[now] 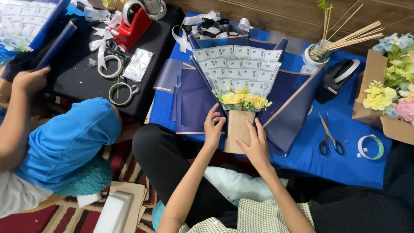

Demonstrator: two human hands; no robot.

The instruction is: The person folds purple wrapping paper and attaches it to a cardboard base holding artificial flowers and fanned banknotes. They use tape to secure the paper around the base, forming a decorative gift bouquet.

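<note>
a: biggest thing first: a blue cloth [345, 159] fills the middle and right of the frame, with navy wrapping sheets [194, 103] fanned over it at centre.

b: and on those?

a: a fan of pale notes [237, 64], yellow flowers [243, 100] beneath them, then a brown cardboard handle [237, 129] at lower centre.

b: the hands?

a: the left hand [213, 127] rests curled on the handle's left edge, the right hand [257, 144] lies flat with fingers spread on its right side. neither seems to be clasping it, though the undersides are hidden.

b: so the handle sits between them.

a: yes. i'd press both sides evenly so the fan stays centred. smaller bits: black scissors [330, 138] at right, a tape ring [371, 146] beside them.
</note>
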